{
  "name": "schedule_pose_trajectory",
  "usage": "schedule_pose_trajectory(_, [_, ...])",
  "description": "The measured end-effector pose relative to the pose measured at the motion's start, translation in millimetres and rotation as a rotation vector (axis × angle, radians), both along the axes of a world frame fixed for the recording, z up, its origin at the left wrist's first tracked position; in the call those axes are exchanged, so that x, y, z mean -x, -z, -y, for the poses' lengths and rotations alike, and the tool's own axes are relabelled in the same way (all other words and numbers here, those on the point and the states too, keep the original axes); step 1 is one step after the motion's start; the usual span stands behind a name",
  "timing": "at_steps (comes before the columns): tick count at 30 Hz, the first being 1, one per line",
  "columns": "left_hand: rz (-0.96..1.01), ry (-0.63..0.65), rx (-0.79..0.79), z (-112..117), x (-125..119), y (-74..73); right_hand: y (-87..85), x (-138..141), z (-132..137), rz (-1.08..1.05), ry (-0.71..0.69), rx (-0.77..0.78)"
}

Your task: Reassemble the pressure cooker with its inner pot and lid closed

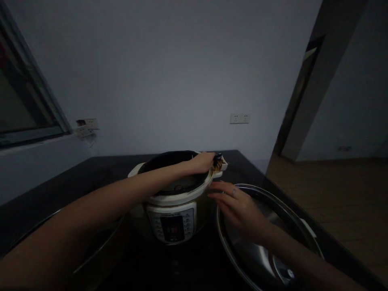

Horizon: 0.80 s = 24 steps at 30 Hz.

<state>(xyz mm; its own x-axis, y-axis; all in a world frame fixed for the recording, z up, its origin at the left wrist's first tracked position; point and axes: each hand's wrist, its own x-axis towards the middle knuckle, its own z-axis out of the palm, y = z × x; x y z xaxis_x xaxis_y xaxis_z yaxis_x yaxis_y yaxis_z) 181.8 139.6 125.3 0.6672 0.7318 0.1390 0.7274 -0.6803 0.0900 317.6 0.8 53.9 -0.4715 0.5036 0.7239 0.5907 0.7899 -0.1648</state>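
An electric pressure cooker (172,198), white with a dark display panel, stands uncovered on the black counter. My left arm crosses over its opening. My left hand (202,162) is closed at the cooker's far right rim, by a brown-stained white bracket (223,163). A small black thing (217,159) shows at its fingertips; what it is cannot be made out. Beside the cooker's right side, my right hand (232,198) has its fingers stretched out and holds nothing. A ring is on one finger. Below that hand lies a large round metal lid (260,252). Dim light hides the pot's inside.
The black counter (242,165) meets a pale wall (169,81) at the back. A wall socket (240,118) is behind the cooker. A round rim of another vessel (100,244) shows under my left arm. A window (27,89) is at left; brown floor (333,194) lies right.
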Motion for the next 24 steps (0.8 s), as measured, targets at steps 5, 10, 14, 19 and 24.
schedule_pose_trajectory(5, [-0.074, -0.024, -0.024, 24, -3, -1.7, 3.5, -41, -18, -0.339, 0.257, 0.237])
schedule_pose_trajectory(10, [-0.151, -0.049, -0.063, 56, -5, -1.4, 8.4, -49, -53, -0.528, 0.244, 0.423])
schedule_pose_trajectory(14, [-0.184, -0.009, -0.089, 76, 4, 0.1, 13.2, -46, -67, -0.582, 0.196, 0.471])
schedule_pose_trajectory(19, [-0.210, 0.051, -0.132, 78, 9, 2.9, 16.6, -48, -66, -0.612, 0.174, 0.471])
schedule_pose_trajectory(24, [-0.240, 0.018, -0.123, 61, -4, 0.6, 17.4, -54, -53, -0.591, 0.204, 0.500])
